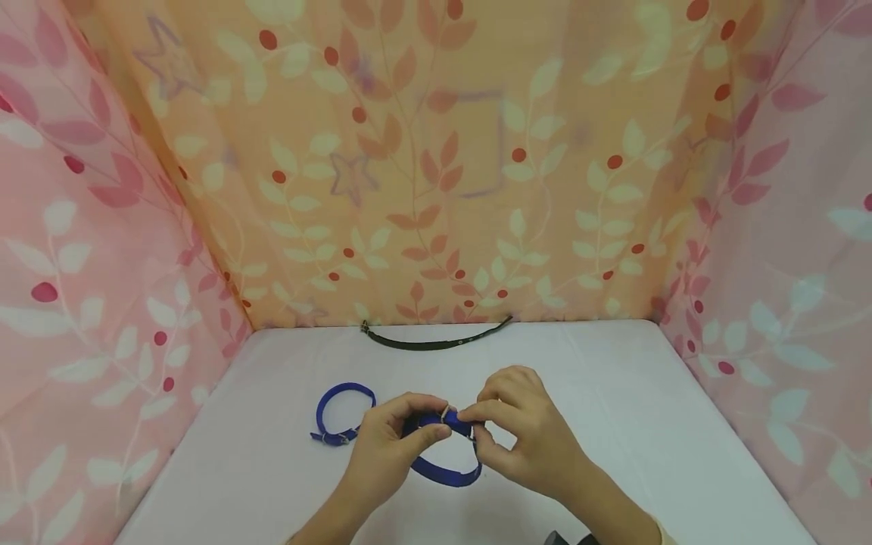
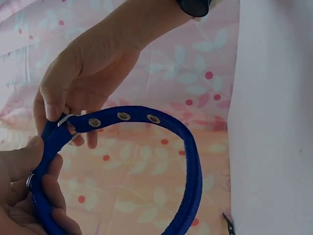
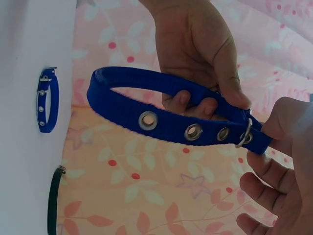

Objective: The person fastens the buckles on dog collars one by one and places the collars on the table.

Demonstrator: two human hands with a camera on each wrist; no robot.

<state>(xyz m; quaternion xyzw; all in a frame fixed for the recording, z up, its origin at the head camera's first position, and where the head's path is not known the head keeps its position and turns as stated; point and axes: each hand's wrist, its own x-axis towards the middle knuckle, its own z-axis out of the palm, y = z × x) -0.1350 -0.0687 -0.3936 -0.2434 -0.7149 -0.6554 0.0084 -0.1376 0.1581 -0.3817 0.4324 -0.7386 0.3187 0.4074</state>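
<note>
Both hands hold a blue collar (image 1: 446, 475), closed into a loop and raised off the table, with metal eyelets (image 3: 147, 120) along its strap. My left hand (image 1: 383, 443) grips the band beside the metal buckle, thumb on one side and fingers on the other. With thumb and fingertips, my right hand (image 1: 527, 428) pinches the strap's tip, which passes through a metal ring (image 3: 244, 133). Fingers partly hide the buckle area.
A second blue collar (image 1: 319, 412), looped and buckled, lies on the white table (image 1: 259, 454) left of my hands. Toward the back edge a dark green collar (image 1: 422, 347) lies stretched out. Floral curtains (image 1: 436, 151) stand behind and on both sides.
</note>
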